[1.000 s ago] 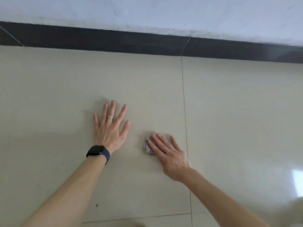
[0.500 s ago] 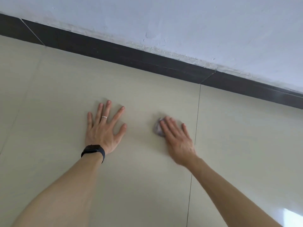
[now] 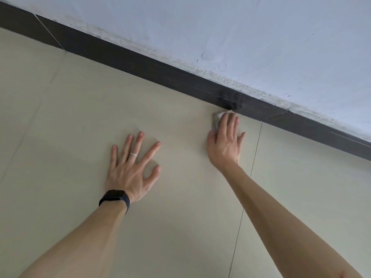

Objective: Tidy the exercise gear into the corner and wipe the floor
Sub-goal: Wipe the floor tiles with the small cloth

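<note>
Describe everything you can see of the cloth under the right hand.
The cloth is a small, crumpled wad, pale grey-white and soft-looking, like fabric or tissue; which one cannot be told. Most of it is hidden beneath the right hand, whose straight fingers press it flat. Only its far and left edges show past the fingertips. It lies on the beige floor tile, at the foot of the dark skirting board, which it appears to reach.
</note>
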### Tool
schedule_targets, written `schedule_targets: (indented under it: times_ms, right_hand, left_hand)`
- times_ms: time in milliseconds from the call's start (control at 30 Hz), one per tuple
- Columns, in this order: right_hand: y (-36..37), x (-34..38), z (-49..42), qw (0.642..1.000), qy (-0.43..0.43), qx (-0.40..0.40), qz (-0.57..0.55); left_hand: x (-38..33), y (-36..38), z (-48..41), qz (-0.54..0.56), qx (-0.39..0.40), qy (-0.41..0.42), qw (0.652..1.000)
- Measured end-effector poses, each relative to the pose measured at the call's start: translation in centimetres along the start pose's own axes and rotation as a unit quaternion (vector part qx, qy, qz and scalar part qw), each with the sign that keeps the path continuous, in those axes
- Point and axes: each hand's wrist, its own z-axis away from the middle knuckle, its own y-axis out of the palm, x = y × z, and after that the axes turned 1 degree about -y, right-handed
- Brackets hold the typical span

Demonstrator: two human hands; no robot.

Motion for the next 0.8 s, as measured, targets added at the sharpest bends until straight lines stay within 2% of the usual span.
schedule_targets:
  times_ms: [67, 100, 133, 267, 367, 467, 533, 600, 633, 667, 700, 733, 767, 800]
  right_hand:
    - [0.4, -0.3, 1.8, 0.974, -0.195, 0.084, 0.074]
    - [0.0, -1.1, 1.4, 0.959, -0.249, 0.092, 0.101]
    - [-0.3, -1.9, 0.7, 0.955, -0.26, 0.077, 0.12]
    - [-0.3, -2.0, 0.5, 0.983, -0.149, -0.012, 0.109]
    - [1.7, -0.9, 6.6, 0.969, -0.231, 0.012, 0.081]
    - [2.6, -2.9, 15.5, 0.921, -0.371, 0.063, 0.103]
    - [2.8, -5.0, 20.8, 0.868, -0.469, 0.114, 0.118]
    - [2.4, -6.5, 22.0, 0.811, -0.544, 0.166, 0.136]
    - [2.2, -6.9, 21.1, 0.803, -0.555, 0.162, 0.142]
    - [2.1, -7.0, 19.9, 0.824, -0.528, 0.153, 0.136]
    - [1.9, -7.0, 18.7, 0.87, -0.462, 0.125, 0.115]
    - [1.8, -6.7, 17.9, 0.922, -0.367, 0.092, 0.087]
    - [1.9, -6.3, 18.0, 0.956, -0.278, 0.066, 0.067]
    - [2.3, -5.9, 19.3, 0.969, -0.233, 0.051, 0.058]
  left_hand:
    - [0.0, -0.1, 0.1, -0.002, 0.0, -0.003, 1.0]
    - [-0.1, -0.1, 0.1, 0.0, -0.003, -0.004, 1.0]
    - [-0.1, -0.1, 0.1, 0.005, -0.004, -0.002, 1.0]
    - [0.0, -0.3, 0.0, 0.018, 0.003, 0.001, 1.0]
    - [-0.1, -0.3, 0.0, 0.02, 0.017, -0.003, 1.0]
    - [0.0, -0.3, 0.0, 0.023, 0.011, -0.005, 1.0]
    - [0.1, -0.3, 0.2, 0.034, -0.008, 0.005, 0.999]
    - [0.1, -0.1, 0.4, 0.032, -0.021, 0.013, 0.999]
    - [0.1, 0.0, 0.5, 0.03, -0.025, 0.014, 0.999]
    - [0.1, 0.1, 0.4, 0.031, -0.027, 0.014, 0.999]
    - [0.1, 0.2, 0.4, 0.034, -0.032, 0.013, 0.999]
    - [0.2, 0.3, 0.5, 0.042, -0.041, 0.012, 0.998]
    - [0.1, 0.3, 0.7, 0.05, -0.059, 0.013, 0.997]
    - [0.0, 0.4, 1.2, 0.051, -0.082, 0.015, 0.995]
